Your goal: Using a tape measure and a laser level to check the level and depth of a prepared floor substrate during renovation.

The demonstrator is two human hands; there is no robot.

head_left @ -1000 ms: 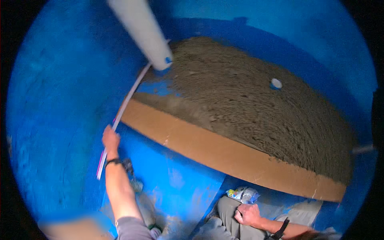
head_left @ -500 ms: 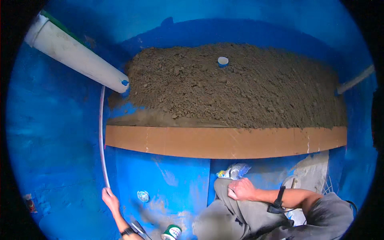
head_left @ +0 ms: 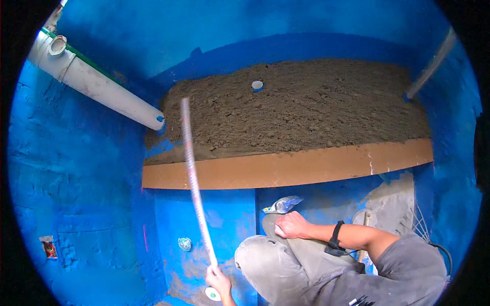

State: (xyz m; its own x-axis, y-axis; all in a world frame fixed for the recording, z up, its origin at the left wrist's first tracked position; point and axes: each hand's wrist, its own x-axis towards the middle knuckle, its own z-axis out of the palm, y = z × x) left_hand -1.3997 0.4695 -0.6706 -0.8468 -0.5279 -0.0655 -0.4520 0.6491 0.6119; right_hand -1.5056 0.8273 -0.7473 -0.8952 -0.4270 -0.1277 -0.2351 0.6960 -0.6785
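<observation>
My left hand is closed around the lower end of a long thin white rod with faint reddish markings. The rod slants up and away, its blurred far end over the grey-brown sand or mortar bed. It passes in front of the brown board along the bed's near edge. Whether it touches either cannot be told. Beside the left hand shows a small round white top with a green middle. My right hand rests on my bent knee, fingers curled in, with nothing seen in it.
A thick white pipe runs down the left wall to the bed; a thinner grey pipe stands at the right. A short white pipe end pokes from the bed. A crumpled plastic bag lies by my knee, near a round drain opening.
My left hand has moved right, swinging the rod away from the left wall and across the board's front. The view has turned slightly. My right hand stays on the knee.
</observation>
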